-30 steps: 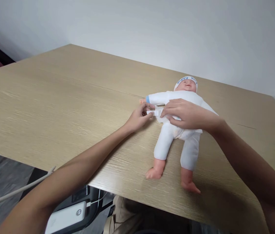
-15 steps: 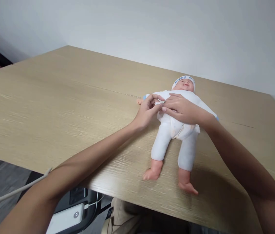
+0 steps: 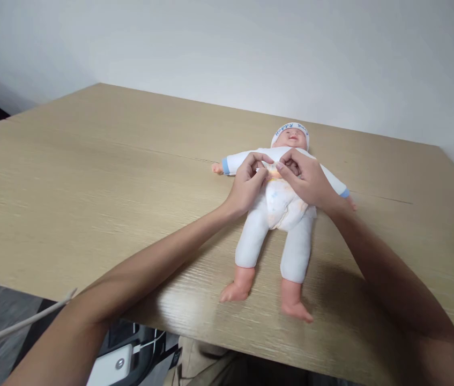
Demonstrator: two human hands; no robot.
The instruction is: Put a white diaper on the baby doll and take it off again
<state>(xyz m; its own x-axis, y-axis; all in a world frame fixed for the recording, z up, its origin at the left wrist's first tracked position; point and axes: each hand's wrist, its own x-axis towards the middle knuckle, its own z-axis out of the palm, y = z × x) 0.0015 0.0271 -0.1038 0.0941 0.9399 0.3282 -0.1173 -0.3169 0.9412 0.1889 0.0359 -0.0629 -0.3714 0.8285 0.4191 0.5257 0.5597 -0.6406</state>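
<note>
A baby doll (image 3: 251,225) in a white suit with blue cuffs lies on its back on the wooden table, head toward the wall, bare feet toward me. Round its hips is a white diaper (image 3: 285,203) with an orange-patterned waistband. My left hand (image 3: 248,179) is at the waistband's left side, thumb and forefinger curled round its edge. Over the right part of the doll's belly, my right hand (image 3: 301,174) has its fingers curled and thumb near the top of the waistband; what lies between its fingertips is too small to make out.
The table (image 3: 90,187) stands against a pale wall. Below its front edge are a white power bank (image 3: 112,365) with a cable on a black surface and a pale cord (image 3: 21,320) at the lower left.
My right hand has gone from lying flat across the belly to curled fingers, uncovering the patterned waistband. My left hand stays at the left side. The camera view has shifted slightly.
</note>
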